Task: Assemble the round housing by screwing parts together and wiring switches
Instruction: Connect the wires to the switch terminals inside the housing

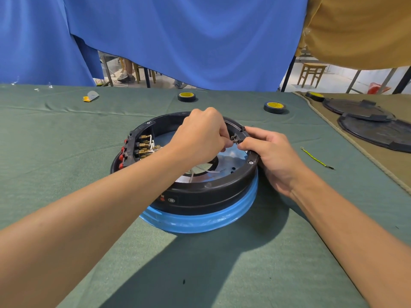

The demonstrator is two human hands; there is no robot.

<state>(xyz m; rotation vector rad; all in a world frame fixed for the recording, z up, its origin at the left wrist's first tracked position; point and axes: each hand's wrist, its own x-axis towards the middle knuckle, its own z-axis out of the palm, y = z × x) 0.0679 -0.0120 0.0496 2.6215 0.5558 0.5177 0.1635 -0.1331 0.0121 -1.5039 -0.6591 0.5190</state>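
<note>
Round black housing (211,190) sits open side up on a blue ring (200,221), middle of the green cloth (66,174). My left hand (200,134) reaches across the opening, fingers curled tight, tips pinching a small metal terminal (235,140) on the inner face of the right wall. My right hand (273,156) grips the housing's right rim from outside, fingers curled round the wall, thumb tip just beside the same terminal. The switch block (130,150) is set into the left wall: red buttons outward, brass contacts (144,144) inward with white wires (152,144) on them. A green-yellow lead (317,157) lies on the cloth right of my right hand, apart from it. Two tape rolls (186,97) (274,107) lie beyond the housing. Two black lids (378,134) lie overlapping on the tan cloth at far right.
</note>
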